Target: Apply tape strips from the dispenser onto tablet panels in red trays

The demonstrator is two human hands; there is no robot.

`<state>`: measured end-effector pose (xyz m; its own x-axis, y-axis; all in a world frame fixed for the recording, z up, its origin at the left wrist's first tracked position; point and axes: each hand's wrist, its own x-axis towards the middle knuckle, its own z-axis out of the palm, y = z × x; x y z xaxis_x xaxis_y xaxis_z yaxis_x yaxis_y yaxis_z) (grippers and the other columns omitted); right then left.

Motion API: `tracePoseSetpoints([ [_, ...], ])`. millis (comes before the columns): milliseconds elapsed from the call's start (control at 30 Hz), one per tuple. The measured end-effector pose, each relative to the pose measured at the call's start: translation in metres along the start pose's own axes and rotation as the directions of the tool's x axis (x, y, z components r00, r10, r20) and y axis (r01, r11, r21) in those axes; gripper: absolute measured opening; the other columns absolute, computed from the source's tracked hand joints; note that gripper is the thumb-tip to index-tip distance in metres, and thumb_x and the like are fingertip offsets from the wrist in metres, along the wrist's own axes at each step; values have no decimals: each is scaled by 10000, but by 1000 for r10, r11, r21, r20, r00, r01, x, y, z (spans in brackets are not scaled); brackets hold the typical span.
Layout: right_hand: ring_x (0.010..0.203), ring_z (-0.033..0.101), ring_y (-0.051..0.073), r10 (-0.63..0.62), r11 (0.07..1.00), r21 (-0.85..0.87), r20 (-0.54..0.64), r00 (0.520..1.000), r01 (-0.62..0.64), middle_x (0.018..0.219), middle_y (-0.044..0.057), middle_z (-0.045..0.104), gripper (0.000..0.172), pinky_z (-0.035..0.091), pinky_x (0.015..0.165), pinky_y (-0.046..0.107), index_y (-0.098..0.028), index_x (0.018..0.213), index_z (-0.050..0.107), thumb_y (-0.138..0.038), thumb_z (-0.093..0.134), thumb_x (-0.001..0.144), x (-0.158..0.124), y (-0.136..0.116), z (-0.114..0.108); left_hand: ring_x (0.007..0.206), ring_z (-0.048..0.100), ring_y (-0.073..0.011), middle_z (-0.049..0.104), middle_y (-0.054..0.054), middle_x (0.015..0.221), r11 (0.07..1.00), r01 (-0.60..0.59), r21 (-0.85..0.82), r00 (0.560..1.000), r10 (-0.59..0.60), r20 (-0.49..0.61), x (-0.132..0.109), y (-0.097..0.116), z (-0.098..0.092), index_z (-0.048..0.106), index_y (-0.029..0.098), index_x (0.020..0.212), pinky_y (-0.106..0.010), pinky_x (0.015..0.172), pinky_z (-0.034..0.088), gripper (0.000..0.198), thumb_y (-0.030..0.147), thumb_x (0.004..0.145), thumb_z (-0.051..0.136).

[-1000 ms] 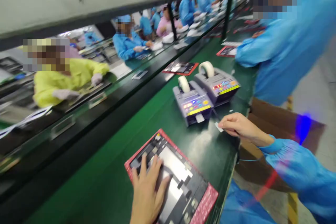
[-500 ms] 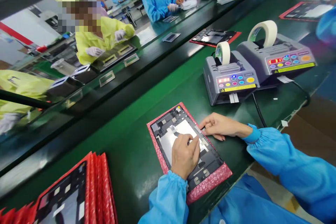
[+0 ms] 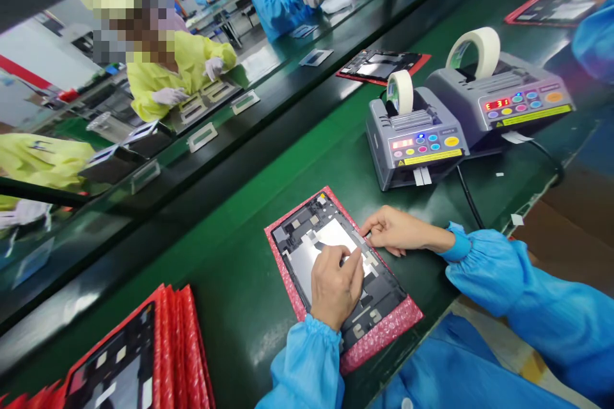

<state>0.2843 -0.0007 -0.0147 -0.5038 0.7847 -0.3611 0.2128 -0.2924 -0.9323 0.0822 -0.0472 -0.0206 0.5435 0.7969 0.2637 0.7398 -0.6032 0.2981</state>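
A dark device frame with a silver plate (image 3: 316,249) lies on a pink bubble-wrap sheet (image 3: 384,332) on the green belt. My left hand (image 3: 336,284) rests on the frame's middle, fingers curled, fingertip pressing down near the right side. My right hand (image 3: 400,233) sits at the frame's right edge, thumb and forefinger pinched together at the rim; whatever they hold is too small to see. Both arms wear blue sleeves.
Two grey tape dispensers (image 3: 415,140) (image 3: 503,99) with white rolls stand to the right, cables trailing. A stack of red-wrapped frames (image 3: 144,358) lies at lower left. More frames (image 3: 381,67) lie further up the belt. Workers in yellow and blue sit across a black rail (image 3: 230,160).
My right hand has come from the near dispenser, with a small tape piece, to the frame's right edge. My left hand went from lying flat to curled. The view swung down and left.
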Motion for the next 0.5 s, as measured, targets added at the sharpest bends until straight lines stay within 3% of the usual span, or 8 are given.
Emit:
tracePoseSetpoints([
  [233, 263, 388, 65, -10, 1000, -8, -4, 1000, 10, 383, -72, 502, 292, 329, 278, 151, -92, 958, 604, -190, 530, 693, 1, 2, 0, 810, 463, -162, 530, -54, 865, 999, -24, 45, 999, 22, 41, 5, 3, -3, 552, 235, 1180, -298, 693, 399, 327, 210, 860, 491],
  [500, 281, 404, 73, -7, 999, -41, -16, 1000, 6, 398, -66, 504, 304, 307, 291, 159, -98, 972, 611, -216, 531, 703, 3, 6, 1, 766, 450, -159, 502, -41, 806, 994, -19, 108, 998, 12, 62, 9, 9, -4, 582, 237, 1108, -298, 647, 371, 270, 212, 858, 482],
])
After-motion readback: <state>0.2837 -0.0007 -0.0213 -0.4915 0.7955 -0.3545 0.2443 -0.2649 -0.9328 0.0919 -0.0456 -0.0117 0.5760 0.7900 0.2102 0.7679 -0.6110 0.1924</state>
